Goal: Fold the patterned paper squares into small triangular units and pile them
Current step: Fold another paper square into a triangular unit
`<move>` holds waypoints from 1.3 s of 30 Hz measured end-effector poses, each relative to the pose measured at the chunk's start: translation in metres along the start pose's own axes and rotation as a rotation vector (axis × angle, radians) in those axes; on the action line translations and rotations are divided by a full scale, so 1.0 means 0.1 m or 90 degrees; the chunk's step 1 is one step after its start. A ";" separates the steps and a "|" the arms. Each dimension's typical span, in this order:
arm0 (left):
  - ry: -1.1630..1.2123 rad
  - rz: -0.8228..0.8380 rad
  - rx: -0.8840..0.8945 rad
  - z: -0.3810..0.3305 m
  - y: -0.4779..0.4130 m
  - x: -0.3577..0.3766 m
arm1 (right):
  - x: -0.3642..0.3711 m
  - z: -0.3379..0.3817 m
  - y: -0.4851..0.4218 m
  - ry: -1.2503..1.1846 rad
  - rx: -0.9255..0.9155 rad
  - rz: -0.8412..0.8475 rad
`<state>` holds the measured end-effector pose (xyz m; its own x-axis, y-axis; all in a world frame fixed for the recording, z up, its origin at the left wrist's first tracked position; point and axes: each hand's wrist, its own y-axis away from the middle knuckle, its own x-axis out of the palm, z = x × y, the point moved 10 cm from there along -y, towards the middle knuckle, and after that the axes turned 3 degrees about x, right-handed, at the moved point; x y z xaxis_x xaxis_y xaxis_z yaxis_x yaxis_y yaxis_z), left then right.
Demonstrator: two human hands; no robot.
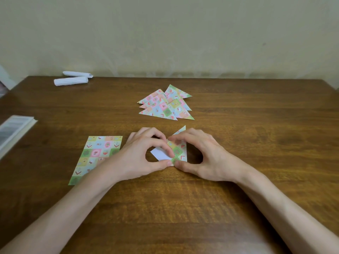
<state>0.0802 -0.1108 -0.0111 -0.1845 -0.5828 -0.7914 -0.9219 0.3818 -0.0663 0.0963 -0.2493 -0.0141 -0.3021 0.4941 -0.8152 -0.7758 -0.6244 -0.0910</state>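
Left grip (141,155) and right grip (205,158) both pinch the half-folded paper (178,150) on the bench (256,125), nearer than the triangle pile (165,106).

left forearm (91,189) covers a corner of paper stack (97,153).

One view only, worn on the head, wide-angle; it looks forward and down over the table (256,114); the left hand (141,156) and right hand (207,156) sit near, at centre frame, the paper (178,151) between them, forearms entering from the lower corners; the pile (165,105) lies farther, above centre; the table's far edge crosses the upper third; the wall (165,33) fills the top.
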 end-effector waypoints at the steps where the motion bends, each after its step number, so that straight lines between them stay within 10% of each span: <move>1: -0.005 -0.001 0.000 0.00 0.00 0.00 | 0.01 0.00 -0.01 -0.002 0.003 0.006; 39: 0.027 0.084 -0.022 0.04 0.06 0.00 | 0.03 0.06 -0.09 -0.013 0.108 -0.045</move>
<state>0.0760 -0.1054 -0.0136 -0.3193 -0.5595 -0.7649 -0.8997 0.4325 0.0593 0.0990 -0.2389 -0.0123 -0.2533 0.5465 -0.7982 -0.8776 -0.4770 -0.0481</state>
